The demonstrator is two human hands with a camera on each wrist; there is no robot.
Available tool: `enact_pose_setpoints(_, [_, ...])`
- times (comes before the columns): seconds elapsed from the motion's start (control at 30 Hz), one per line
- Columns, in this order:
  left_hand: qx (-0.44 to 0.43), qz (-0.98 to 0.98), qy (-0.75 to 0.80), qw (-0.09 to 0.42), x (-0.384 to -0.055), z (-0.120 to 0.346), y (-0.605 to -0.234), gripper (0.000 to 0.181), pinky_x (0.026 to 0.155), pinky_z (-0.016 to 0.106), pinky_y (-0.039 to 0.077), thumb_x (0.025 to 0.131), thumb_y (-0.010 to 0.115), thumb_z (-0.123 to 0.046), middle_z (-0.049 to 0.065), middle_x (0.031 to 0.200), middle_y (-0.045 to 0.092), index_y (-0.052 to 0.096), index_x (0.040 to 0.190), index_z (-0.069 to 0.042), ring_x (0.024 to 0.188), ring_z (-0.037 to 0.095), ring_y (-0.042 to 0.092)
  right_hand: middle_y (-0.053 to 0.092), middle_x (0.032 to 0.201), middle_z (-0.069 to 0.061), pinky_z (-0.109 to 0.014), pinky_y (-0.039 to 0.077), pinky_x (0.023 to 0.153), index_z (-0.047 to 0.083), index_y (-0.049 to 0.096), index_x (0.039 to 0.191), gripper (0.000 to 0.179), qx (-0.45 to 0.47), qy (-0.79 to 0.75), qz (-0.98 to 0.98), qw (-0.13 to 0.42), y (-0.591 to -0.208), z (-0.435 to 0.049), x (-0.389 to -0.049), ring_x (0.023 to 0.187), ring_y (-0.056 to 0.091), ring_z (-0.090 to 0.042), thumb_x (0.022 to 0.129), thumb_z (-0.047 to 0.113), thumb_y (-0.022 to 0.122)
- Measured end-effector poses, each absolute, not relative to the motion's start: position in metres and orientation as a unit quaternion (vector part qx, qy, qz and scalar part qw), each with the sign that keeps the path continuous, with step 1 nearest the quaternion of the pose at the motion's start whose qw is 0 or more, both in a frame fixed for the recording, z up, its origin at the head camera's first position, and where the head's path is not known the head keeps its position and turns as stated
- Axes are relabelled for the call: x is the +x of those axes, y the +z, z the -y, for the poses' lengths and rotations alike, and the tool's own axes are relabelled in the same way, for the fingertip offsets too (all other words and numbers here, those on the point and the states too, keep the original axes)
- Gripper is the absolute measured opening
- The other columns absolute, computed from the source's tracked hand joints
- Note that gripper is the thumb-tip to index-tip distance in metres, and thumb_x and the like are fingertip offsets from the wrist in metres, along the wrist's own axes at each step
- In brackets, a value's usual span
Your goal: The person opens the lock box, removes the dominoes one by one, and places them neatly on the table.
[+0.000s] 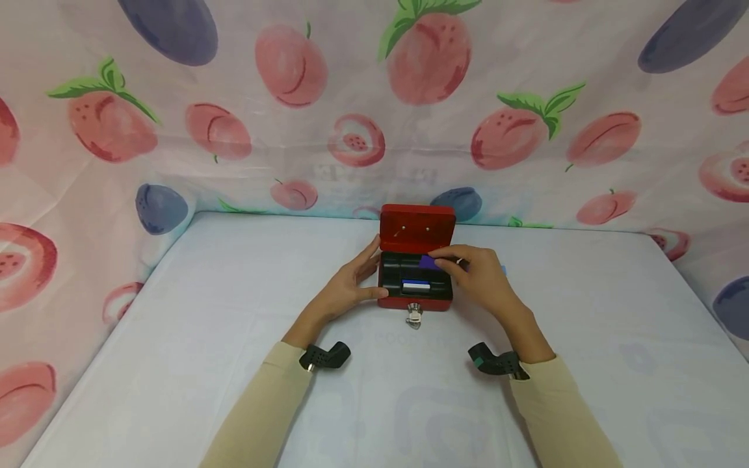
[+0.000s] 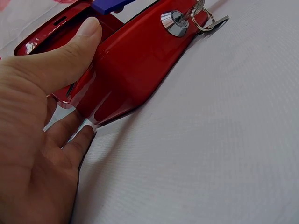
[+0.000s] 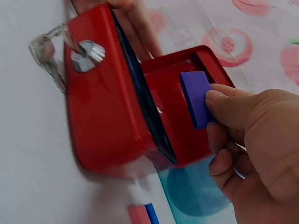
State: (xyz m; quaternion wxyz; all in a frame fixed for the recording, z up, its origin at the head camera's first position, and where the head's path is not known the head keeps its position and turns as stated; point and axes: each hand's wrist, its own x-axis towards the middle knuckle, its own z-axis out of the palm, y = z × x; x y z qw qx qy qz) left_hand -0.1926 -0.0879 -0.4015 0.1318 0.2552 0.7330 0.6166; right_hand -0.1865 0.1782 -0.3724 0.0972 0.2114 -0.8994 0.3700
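You have one purple rectangular block [image 3: 197, 95] pinched between the thumb and fingers of your right hand [image 1: 476, 273], over the back right of the black inner tray [image 1: 392, 263], in front of the raised lid; you cannot tell whether it touches the tray. That tray sits in one glossy red box [image 3: 107, 116], whose single red lid [image 1: 417, 227] stands upright behind it, two small pale dots on its inner face. Toward the front of the tray lies one blue-and-white oblong block [image 1: 416, 286]. Your left hand [image 1: 345, 289] is spread along the box's left side, fingers mostly straight, thumb on the front left corner. On the front wall is one round silver lock [image 2: 169, 19], with a ring and metal keys [image 3: 43, 49] hanging there, too bunched to count surely. Outside the box, on its right, you have one pink-and-blue piece [image 3: 138, 214], cut off by the lower edge of the right wrist view; from the head, your right hand blocks most of that spot and part of the tray. Around this are two black wrist-worn devices [image 1: 328, 355], two beige sleeves [image 1: 257, 409], a white table covering [image 1: 175, 364] and a pale fruit-print cloth [image 1: 322, 130] behind.
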Motion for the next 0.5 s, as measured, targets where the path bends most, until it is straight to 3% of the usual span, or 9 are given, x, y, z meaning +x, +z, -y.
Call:
enact_pose_setpoints(0.1, [0.256,-0.736,0.612,0.131,-0.193,0.088,-0.402,0.093,0.112,0.043,0.024,0.084,0.072,-0.002,0.006,0.158,0.015,0.012,0.154,-0.015,0.139,0.031,0.027,0.069,0.104,-0.006,-0.028,0.049,0.058,0.012,0.073,0.11,0.02,0.199,0.373,0.902,0.089,-0.37,-0.184,-0.186,0.067,0.055,-0.016,0.091,0.012,0.066])
enact_pose_setpoints(0.27, [0.262,-0.733,0.614,0.128,-0.193,0.088,-0.402,0.093,0.112,0.044,0.024,0.084,0.071,-0.002,0.007,0.158,0.015,0.012,0.154,-0.014,0.139,0.032,0.027,0.068,0.11,-0.005,-0.032,0.051,0.071,0.012,0.072,0.112,0.021,0.194,0.378,0.902,0.078,-0.367,-0.195,-0.186,0.087,0.058,-0.017,0.093,0.013,0.064])
enact_pose_setpoints(0.5, [0.265,-0.732,0.614,0.128,-0.194,0.089,-0.403,0.093,0.112,0.044,0.024,0.084,0.071,-0.002,0.009,0.158,0.015,0.012,0.154,-0.013,0.139,0.033,0.027,0.069,0.109,-0.005,-0.036,0.05,0.077,0.012,0.072,0.111,0.02,0.19,0.373,0.905,0.072,-0.365,-0.214,-0.187,0.097,0.06,-0.019,0.093,0.013,0.064])
